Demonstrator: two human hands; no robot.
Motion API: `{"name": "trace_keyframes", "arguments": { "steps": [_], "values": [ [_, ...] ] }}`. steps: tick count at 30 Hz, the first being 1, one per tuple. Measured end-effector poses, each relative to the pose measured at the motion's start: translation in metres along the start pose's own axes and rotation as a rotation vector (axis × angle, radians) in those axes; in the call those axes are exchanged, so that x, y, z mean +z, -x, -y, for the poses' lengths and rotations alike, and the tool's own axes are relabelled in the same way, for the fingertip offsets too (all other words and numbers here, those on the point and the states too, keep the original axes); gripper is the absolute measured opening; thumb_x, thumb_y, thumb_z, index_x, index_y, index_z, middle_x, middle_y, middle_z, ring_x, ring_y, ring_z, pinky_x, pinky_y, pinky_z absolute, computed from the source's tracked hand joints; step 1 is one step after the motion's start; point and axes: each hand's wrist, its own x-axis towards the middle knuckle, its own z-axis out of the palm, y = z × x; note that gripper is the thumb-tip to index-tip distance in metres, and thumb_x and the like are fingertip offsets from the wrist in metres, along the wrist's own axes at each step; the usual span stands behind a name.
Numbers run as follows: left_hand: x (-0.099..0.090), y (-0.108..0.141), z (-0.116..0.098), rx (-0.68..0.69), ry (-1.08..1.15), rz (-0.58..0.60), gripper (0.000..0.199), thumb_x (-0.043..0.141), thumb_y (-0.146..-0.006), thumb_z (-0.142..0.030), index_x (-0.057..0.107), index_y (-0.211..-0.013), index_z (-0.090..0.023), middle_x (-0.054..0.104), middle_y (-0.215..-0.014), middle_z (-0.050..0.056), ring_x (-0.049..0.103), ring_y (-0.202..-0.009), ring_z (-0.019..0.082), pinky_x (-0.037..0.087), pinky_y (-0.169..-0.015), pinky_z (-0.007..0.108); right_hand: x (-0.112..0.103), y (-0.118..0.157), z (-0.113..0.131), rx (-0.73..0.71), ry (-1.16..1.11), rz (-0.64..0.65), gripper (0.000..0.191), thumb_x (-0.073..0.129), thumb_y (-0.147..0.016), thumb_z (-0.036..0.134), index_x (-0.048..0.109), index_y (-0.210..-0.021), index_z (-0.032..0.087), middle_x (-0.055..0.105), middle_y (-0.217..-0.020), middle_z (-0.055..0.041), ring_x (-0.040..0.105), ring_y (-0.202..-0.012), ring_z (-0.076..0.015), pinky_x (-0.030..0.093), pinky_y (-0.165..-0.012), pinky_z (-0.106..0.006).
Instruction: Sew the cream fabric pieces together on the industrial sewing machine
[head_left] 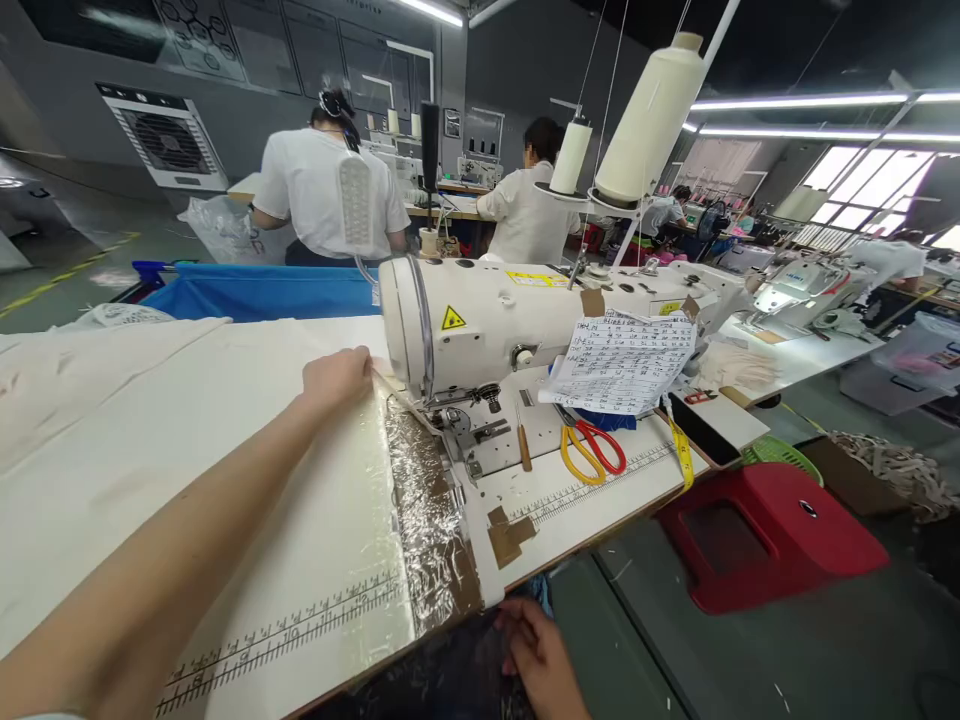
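Observation:
My left hand (337,378) is closed behind the sewing machine's head, its fingers on the far end of a narrow white fabric strip. From there the strip (474,530) passes under the presser foot area of the white sewing machine (480,320) and reaches the table's front edge. Below that edge is my right hand (536,655), fingers loosely curled and slightly apart, near the strip's end; nothing shows in it. A wooden-handled awl (523,440) and scissors (592,450) with a yellow and a red handle lie right of the needle.
Handwritten paper (626,360) is taped to the machine. A tape measure (681,450) hangs by a dark phone (701,430). Pale cloth (60,385) lies on the left of the table. A red stool (787,530) stands to the right. Thread cones (649,120) rise behind; co-workers sit beyond.

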Motion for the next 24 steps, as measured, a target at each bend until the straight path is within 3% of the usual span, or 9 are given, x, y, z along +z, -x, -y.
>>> {"name": "trace_keyframes", "arguments": {
  "steps": [3,5,8,11,15,20,24],
  "values": [
    [0.002,0.021,-0.007,-0.004,-0.002,0.001,0.038,0.045,-0.100,-0.038,0.054,-0.130,-0.015,0.060,-0.128,0.015,0.064,-0.103,0.026,0.054,-0.083,0.044,-0.003,-0.003,-0.010,-0.014,-0.018,-0.052,0.029,0.067,-0.076,0.042,0.070,-0.096,0.022,0.066,-0.085,-0.0064,0.058,-0.061,-0.0197,0.051,-0.051,-0.030],
    [0.003,0.041,-0.015,0.092,0.027,0.035,0.038,0.040,-0.097,-0.031,0.056,-0.128,-0.015,0.063,-0.122,0.015,0.066,-0.097,0.028,0.053,-0.077,0.040,-0.002,-0.006,-0.014,-0.028,-0.025,-0.070,0.030,0.066,-0.075,0.038,0.070,-0.100,0.022,0.064,-0.082,-0.0044,0.056,-0.062,-0.0195,0.052,-0.054,-0.031],
    [0.009,0.066,-0.029,0.257,0.115,0.121,0.039,0.042,-0.093,-0.041,0.061,-0.119,-0.020,0.070,-0.108,0.009,0.068,-0.089,0.025,0.052,-0.073,0.034,0.003,-0.013,-0.012,-0.042,-0.030,-0.053,0.032,0.065,-0.074,0.034,0.071,-0.103,0.022,0.062,-0.075,-0.0018,0.056,-0.062,-0.0200,0.052,-0.056,-0.031],
    [0.017,0.077,-0.039,0.330,0.192,0.167,0.042,0.040,-0.091,-0.052,0.063,-0.109,-0.021,0.073,-0.104,0.008,0.069,-0.089,0.024,0.052,-0.074,0.032,0.009,-0.016,-0.005,-0.050,-0.033,-0.024,0.025,0.065,-0.075,0.033,0.071,-0.097,0.022,0.062,-0.073,-0.0011,0.057,-0.060,-0.0197,0.051,-0.056,-0.031],
    [0.022,0.073,-0.043,0.330,0.196,0.206,0.037,0.036,-0.092,-0.048,0.063,-0.092,-0.023,0.075,-0.091,0.006,0.070,-0.082,0.024,0.051,-0.069,0.031,0.013,-0.013,0.003,-0.058,-0.042,-0.004,0.018,0.063,-0.077,0.033,0.068,-0.090,0.023,0.059,-0.070,0.0004,0.055,-0.057,-0.0185,0.050,-0.055,-0.030],
    [0.026,0.056,-0.045,0.250,0.110,0.195,0.025,0.048,-0.084,-0.041,0.067,-0.081,-0.024,0.074,-0.078,0.007,0.070,-0.075,0.028,0.050,-0.062,0.033,0.010,-0.010,0.003,-0.058,-0.044,0.005,0.016,0.065,-0.079,0.036,0.067,-0.088,0.023,0.060,-0.072,-0.0006,0.056,-0.056,-0.0181,0.051,-0.055,-0.030],
    [0.031,0.039,-0.044,0.218,0.095,0.087,0.029,0.050,-0.082,-0.039,0.073,-0.092,-0.023,0.076,-0.094,0.010,0.072,-0.091,0.031,0.055,-0.075,0.037,0.006,-0.011,0.003,-0.059,-0.031,-0.004,0.031,0.068,-0.082,0.041,0.071,-0.107,0.023,0.066,-0.077,-0.0031,0.062,-0.063,-0.0217,0.054,-0.057,-0.031]
  ]
}}
